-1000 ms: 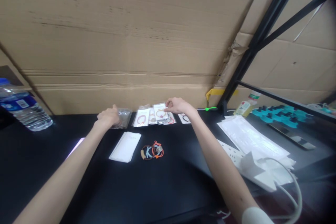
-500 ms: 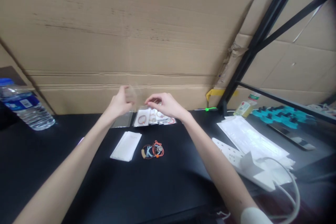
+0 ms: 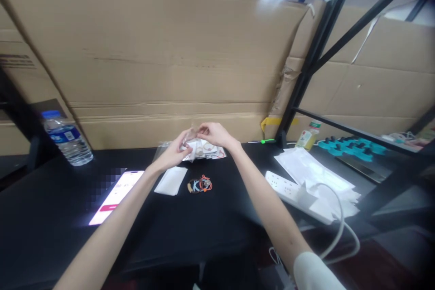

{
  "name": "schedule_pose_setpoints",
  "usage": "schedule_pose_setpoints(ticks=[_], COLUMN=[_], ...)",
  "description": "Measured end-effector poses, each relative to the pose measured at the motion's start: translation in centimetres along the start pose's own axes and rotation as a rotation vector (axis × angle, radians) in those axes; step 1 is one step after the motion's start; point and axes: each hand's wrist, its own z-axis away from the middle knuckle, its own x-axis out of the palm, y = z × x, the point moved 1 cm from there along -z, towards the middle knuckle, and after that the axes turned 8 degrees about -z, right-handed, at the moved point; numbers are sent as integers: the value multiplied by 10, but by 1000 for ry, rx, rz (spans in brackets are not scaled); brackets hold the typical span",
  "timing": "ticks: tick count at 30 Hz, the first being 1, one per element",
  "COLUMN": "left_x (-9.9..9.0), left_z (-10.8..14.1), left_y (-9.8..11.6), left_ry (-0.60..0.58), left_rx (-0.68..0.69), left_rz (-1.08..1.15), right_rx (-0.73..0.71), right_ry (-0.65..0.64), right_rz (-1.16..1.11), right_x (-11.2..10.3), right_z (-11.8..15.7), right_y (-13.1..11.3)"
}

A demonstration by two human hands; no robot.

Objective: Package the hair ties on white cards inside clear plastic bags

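Cardboard (image 3: 170,68) backs your black tabletop (image 3: 231,217); raised by the packaged bracelets (image 3: 205,150), a clear plastic sleeve (image 3: 192,132) is pinched in your left hand (image 3: 176,152). Your right hand (image 3: 216,134) adjoins it, its grip unclear. White cards (image 3: 171,181) lie nearer you.

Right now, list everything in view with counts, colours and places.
Bag: one or more, clear, centre
Packets: several, white, back centre
Paper slips: several, white, centre
Cord bracelets: several, orange, blue, brown, centre
Phone: one, white and pink, left
Water bottle: one, clear, left
Small bottle: one, yellowish, right
Slim tool: one, green, back
Strap: one, yellow, back
Power strip: one, white, right
Cable: one, white, right
Sheets: several, white, right
Parts: several, teal, right
Cardboard: several panels, brown, behind
Frame bars: several, black, both sides
Table: one, black, underneath
Left hand: one, bare, holding bag
Right hand: one, bare, at bag
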Motion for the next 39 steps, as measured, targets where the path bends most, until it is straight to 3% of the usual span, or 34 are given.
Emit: schedule_pose_setpoints(ticks=[5, 10, 13, 19, 22, 27, 30, 39], left_x=[0, -9, -9, 3, 5, 2, 1, 0], left_z=[8, 17, 17, 12, 16, 24, 26, 28], left_y=[5, 6, -5, -34, -34, -27, -27, -29], left_ry=[-67, -224, -361, -502, -572, -529, -551, -597], left_rx=[-77, -191, -262, -259, -285, -310, -326, -347], left_rz=[113, 467, 702, 988, 991, 876, 812, 860], right_rx=[-14, -50, -53, -11, 15, -5, 36, 101], right_ry=[-13, -22, -21, 6, -16, -4, -60, -148], right_rz=[-4, -143, -238, -384, -452, -531, -606, -687], right_x=[4, 11, 18, 35, 40, 42, 42, 40], right_z=[2, 24, 37, 47, 48, 48, 49, 55], right_y=[2, -5, -6, -14, -16, -11, -9, -9])
